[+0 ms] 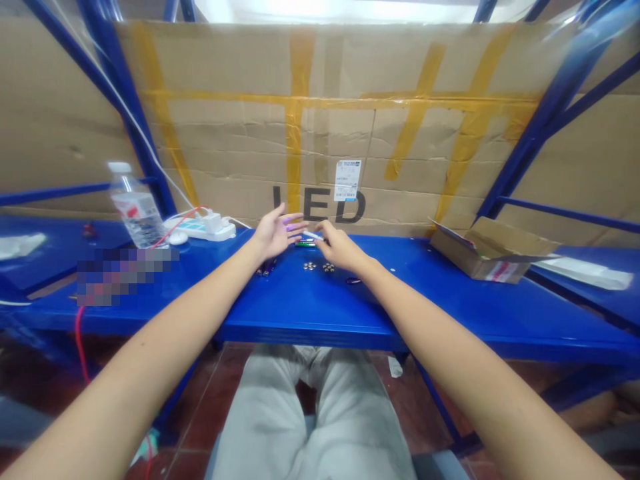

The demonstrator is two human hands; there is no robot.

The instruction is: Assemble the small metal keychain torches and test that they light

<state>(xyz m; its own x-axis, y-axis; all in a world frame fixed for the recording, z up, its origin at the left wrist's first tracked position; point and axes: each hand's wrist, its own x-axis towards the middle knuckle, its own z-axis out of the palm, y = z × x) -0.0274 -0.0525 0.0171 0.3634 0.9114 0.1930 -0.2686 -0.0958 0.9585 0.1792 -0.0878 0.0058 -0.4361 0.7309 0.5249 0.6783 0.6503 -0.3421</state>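
Note:
My left hand (273, 233) is raised above the blue table with its palm turned up and fingers spread, holding nothing. A purple glow falls across its fingers. Opposite it, my right hand (340, 245) pinches a slim, pale pen-like stick (313, 235), whose tip points at the left fingers. Behind and below the hands lie some thin green and dark pieces (305, 244). Two small clusters of round metal bits, one silvery (309, 266) and one darker (328, 267), rest on the tabletop. Dark slender pieces (267, 269) lie below my left hand, and a dark oval item (353, 281) is under my right wrist.
A water bottle (134, 207) and a white power strip (205, 227) with cables stand at the left. An open cardboard box (493, 250) sits at the right. A large taped cardboard sheet (240, 147) rises behind the blue table (310, 313), between blue metal posts.

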